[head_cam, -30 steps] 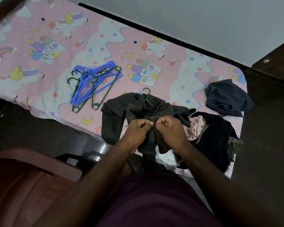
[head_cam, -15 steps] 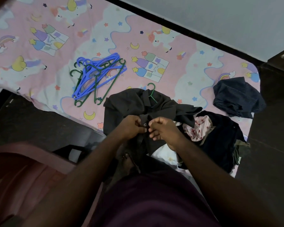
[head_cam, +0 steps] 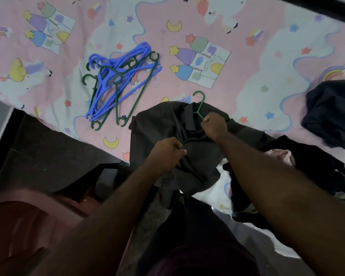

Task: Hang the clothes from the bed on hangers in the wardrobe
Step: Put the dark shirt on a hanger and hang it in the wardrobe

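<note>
While the person stands at the near edge of the bed, both hands are busy with a dark grey shirt (head_cam: 159,128) that lies on the sheet, with its lower part hanging down over the edge. A green hanger (head_cam: 200,104) is inside the shirt, and its hook pokes out past the collar toward the far side. The right hand (head_cam: 214,126) is curled tight round the thin neck of that hanger, just by the collar. The left hand (head_cam: 165,156) is nearer, and its fingers pinch a fold at the front of the shirt.

The bed sheet (head_cam: 247,72) is pink and white, with unicorns, castles, rainbows, yellow moons and little stars all over it. To the left of the shirt, a bit farther away, a pile of hangers (head_cam: 118,84) lies on the sheet, blue ones and green ones all mixed up. To the right of the shirt is a heap of black clothes (head_cam: 311,158), right up against it, with a pink and white striped cloth (head_cam: 280,154) peeking out on top. Farther right, apart from the heap, a dark blue cloth (head_cam: 331,114) lies crumpled at the edge of the view.

On the near left the floor (head_cam: 48,154) is dark, and a reddish brown plastic chair (head_cam: 24,216) stands close by the person. A dark strip (head_cam: 327,5) runs along the far side of the bed, over on the right
</note>
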Motion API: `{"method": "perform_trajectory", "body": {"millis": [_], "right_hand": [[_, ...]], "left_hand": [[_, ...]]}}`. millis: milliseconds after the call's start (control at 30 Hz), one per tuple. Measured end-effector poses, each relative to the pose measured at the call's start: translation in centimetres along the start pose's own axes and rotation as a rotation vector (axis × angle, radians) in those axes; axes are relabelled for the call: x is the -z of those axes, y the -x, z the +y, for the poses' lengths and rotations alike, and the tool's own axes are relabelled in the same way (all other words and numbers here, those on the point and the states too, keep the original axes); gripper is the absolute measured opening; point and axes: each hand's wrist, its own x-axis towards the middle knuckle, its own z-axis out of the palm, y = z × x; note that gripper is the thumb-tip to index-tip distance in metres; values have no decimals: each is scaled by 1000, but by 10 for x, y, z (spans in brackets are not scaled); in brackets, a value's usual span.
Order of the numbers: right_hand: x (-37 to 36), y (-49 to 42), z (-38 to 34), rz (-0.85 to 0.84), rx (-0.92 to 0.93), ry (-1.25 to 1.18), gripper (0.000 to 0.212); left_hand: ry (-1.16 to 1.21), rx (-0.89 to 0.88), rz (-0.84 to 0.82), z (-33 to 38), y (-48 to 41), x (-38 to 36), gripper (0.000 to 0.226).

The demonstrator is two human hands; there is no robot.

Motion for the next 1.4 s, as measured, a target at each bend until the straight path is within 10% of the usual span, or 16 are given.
{"method": "perform_trajectory", "body": {"millis": [267,467,833,1400], "right_hand": [[-31,-80,15,-58,-68,367,47],[-39,-98,31,8,26,514,30],[45,-78,-5,270,170,61,54],[247,220,-202,538,818,264,33]], "left_hand": [[4,57,-41,-12,-52,-11,14],[-2,159,-37,-31,-55,-4,13],[145,96,-29,-8,-27,-5,16],[-107,-474,516,60,134,203,27]]}}
